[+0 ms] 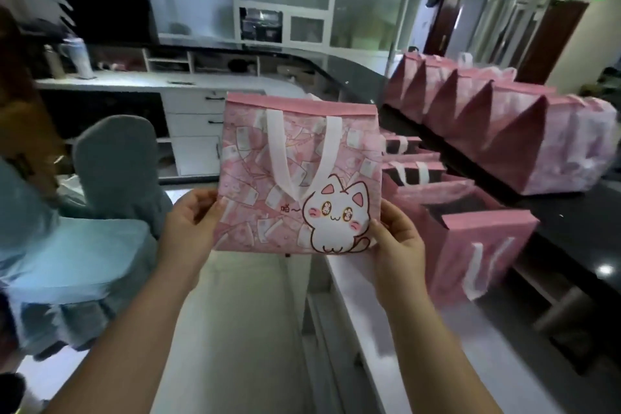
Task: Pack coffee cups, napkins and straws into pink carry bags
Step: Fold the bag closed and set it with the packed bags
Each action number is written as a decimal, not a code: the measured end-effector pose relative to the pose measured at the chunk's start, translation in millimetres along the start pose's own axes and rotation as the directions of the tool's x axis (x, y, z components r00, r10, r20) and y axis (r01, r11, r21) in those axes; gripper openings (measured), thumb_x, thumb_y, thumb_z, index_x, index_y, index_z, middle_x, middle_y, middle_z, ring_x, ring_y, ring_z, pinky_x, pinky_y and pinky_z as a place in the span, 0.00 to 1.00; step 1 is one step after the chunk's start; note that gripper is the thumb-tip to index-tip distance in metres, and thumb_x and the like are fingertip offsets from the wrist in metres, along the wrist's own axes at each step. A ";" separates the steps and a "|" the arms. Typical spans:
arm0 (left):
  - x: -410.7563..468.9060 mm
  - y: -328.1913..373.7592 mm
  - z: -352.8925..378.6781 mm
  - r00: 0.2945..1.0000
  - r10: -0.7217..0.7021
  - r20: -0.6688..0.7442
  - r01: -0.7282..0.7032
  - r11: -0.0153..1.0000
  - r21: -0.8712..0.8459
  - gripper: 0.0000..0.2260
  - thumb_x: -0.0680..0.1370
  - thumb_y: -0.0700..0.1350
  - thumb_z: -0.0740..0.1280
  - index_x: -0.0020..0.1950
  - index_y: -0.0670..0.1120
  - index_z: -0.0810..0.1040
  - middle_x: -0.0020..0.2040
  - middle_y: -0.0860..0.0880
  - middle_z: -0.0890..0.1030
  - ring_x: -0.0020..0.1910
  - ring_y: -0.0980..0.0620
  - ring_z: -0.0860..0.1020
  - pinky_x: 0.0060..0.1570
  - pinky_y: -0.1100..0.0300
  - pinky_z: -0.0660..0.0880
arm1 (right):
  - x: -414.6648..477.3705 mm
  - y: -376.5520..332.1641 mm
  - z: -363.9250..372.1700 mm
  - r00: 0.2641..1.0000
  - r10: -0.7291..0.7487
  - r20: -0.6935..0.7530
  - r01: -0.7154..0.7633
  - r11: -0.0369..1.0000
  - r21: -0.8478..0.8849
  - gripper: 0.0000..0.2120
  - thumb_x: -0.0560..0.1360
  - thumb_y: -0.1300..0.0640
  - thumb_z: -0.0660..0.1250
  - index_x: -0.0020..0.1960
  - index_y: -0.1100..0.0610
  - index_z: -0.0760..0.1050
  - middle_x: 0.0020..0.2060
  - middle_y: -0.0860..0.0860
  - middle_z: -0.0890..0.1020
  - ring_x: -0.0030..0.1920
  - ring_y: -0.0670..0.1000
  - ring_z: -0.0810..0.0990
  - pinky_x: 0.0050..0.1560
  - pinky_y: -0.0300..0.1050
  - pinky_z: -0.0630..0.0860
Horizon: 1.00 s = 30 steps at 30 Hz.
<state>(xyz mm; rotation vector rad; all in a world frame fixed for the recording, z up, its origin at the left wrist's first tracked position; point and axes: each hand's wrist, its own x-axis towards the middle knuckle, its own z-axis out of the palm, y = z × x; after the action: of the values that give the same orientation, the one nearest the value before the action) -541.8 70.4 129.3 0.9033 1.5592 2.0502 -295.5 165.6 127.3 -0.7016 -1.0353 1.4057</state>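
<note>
Head view, surroundings: dark counter (571, 232) on the right, w/ a row of closed pink bags (497, 118) standing side by side along it, tops folded to peaks.
Nearer right: open pink bags (470, 245) upright in a line betw. the dark counter and the white ledge (353, 296); white handles hang down their fronts, dark insides show; contents can't be told.
Left: blue covered chairs (84, 228), one behind the other, blurred.
Back: white worktop w/ drawers (188, 104), glass partitions, a dark screen (117, 17) top left; a tumbler (79, 57) stands on the worktop.
In the way: nothing betw. camera and the held bag; the bag itself hides part of the ledge and the drawers behind it.
Held bag: pink carry bag (295, 175), flat, upright, held in the air at centre frame, above the near end of the ledge, apart from the other bags.
Look: pink rim band on top, pale banknote-like print all over, white cat cartoon lower right, white handle drooping down the front in a V.
Left hand (191, 215): fingers pinch the bag's lower left edge, thumb on the front.
Right hand (396, 239): fingers closed on the lower right corner, thumb on the front beside the cat.
</note>
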 end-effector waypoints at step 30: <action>719.9 -72.5 -64.2 0.997 -0.071 0.030 0.070 0.997 0.019 0.06 0.79 0.39 0.67 0.55 0.48 0.78 0.53 0.48 0.83 0.50 0.47 0.82 0.45 0.50 0.81 | 592.6 212.6 443.0 0.936 -0.036 0.351 0.009 0.997 0.076 0.16 0.76 0.72 0.60 0.55 0.57 0.80 0.49 0.54 0.86 0.47 0.57 0.85 0.38 0.51 0.82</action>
<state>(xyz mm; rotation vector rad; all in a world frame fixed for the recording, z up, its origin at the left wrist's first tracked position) -1100.0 524.5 227.8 0.8692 1.5734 1.9681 -856.6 684.4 220.1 -0.3877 -1.2570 1.5764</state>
